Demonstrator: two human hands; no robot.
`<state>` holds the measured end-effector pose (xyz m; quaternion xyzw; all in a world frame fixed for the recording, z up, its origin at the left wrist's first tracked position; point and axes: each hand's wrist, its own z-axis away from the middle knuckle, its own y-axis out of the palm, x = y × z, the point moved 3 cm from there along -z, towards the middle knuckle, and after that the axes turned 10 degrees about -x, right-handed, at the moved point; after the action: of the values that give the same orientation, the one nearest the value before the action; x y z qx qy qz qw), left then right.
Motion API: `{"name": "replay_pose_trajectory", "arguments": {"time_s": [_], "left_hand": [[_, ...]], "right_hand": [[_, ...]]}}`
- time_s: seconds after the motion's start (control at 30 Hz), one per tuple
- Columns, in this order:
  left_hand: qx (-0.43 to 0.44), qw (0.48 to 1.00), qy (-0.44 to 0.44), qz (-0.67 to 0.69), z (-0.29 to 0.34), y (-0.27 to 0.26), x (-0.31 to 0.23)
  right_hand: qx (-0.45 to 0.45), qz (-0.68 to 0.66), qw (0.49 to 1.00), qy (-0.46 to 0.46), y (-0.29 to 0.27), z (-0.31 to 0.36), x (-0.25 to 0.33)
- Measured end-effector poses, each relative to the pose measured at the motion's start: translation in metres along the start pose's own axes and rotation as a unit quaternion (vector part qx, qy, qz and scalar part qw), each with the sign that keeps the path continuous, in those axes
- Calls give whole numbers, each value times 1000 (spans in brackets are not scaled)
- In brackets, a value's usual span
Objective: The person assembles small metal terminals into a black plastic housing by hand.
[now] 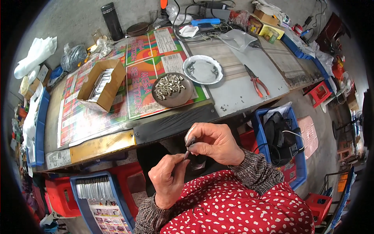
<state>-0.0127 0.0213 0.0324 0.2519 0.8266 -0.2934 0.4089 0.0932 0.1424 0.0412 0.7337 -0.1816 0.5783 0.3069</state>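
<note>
Blue tray [124, 202]: one, set low at the left; a row of slender metal rods [93, 189] is held in it (too many to be counted) above one printed sheet [111, 218].
Cardboard box [113, 87]: one, open-topped, placed on the table [230, 107]; it is packed with thin, pale strips [102, 82], their number not to be made out.
Left hand [167, 179]: thumb and forefinger are closed on a slim grey piece [186, 155], held in front of the table edge.
Brown dish [184, 98]: one, round; short metal cylinders [168, 86] are heaped in it, dozens by the look.
White bowl [202, 80]: one, just beside the dish; small dark bits are gathered in two loose groups.
Right hand [220, 146]: a dark piece [190, 141] is gripped between thumb and fingers; whether it is joined to the grey one cannot be told.
Pliers [256, 82]: one pair, red-handled, laid on the table.
Blue crate [300, 173]: one; black items and cables are piled inside.
</note>
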Motion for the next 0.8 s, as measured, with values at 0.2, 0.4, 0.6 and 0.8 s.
{"name": "replay_pose_trajectory", "arguments": {"time_s": [0.2, 0.4, 0.6, 0.8], "left_hand": [[43, 997, -55, 10, 2, 1, 5], [73, 984, -130, 101, 4, 2, 8], [-2, 999, 36, -17, 2, 6, 3], [-102, 976, 135, -137, 8, 12, 4]], "right_hand": [[15, 70, 997, -21, -2, 0, 5], [91, 129, 983, -90, -7, -5, 4], [9, 90, 994, -66, 3, 2, -5], [-66, 44, 995, -53, 14, 2, -18]]}}
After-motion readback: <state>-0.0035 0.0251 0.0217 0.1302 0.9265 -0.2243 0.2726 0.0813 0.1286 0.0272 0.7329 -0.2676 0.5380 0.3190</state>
